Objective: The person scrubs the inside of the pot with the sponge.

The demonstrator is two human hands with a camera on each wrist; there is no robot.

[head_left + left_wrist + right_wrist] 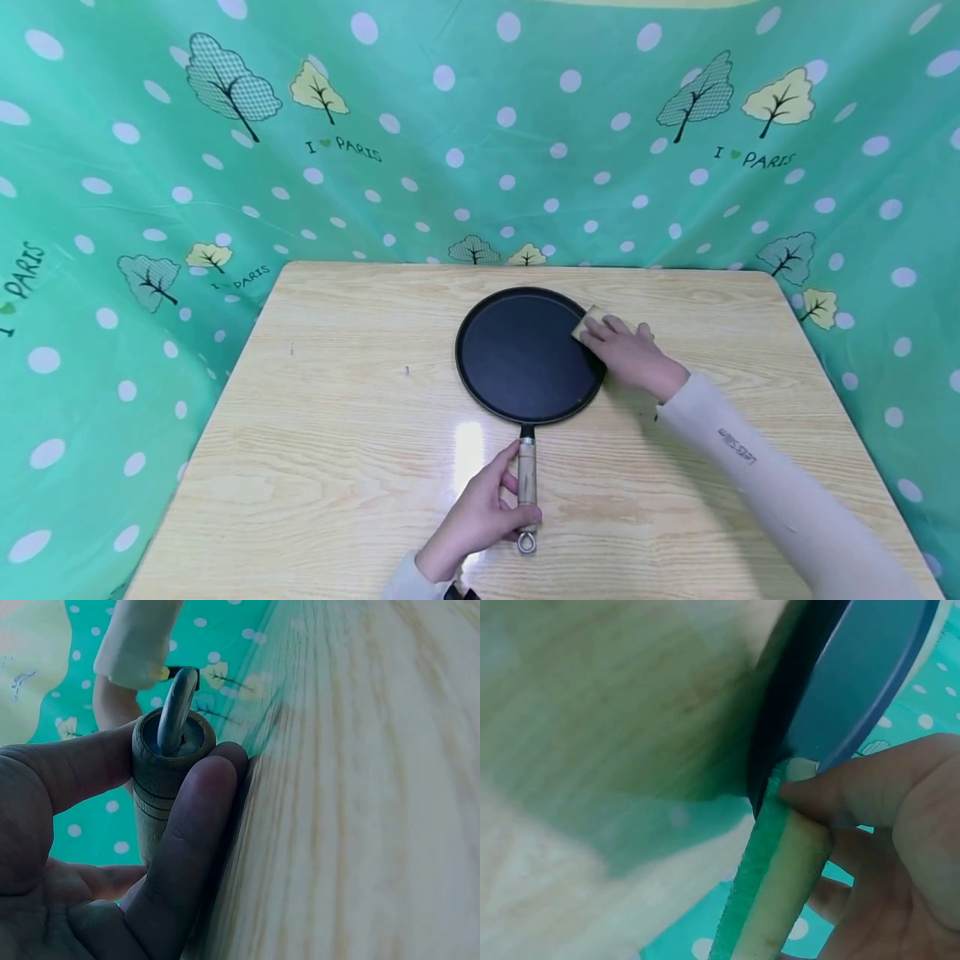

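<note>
A flat round black pan [525, 358] with a low rim lies on the table, its wooden handle [527, 471] pointing toward me. My left hand [480, 512] grips that handle near its end, thumb across it. In the left wrist view, a metal hanging ring [177, 712] sticks out of the handle's end. My right hand [632, 357] pinches a yellow sponge with a green scouring side [769, 870] at the pan's right rim. The green side faces the rim in the right wrist view, and the fingers hide part of the sponge in the head view.
The pale wood-grain table [315, 433] stretches out on both sides of the pan. A green dotted curtain [420, 133] with tree prints hangs behind the table and along its left and right sides.
</note>
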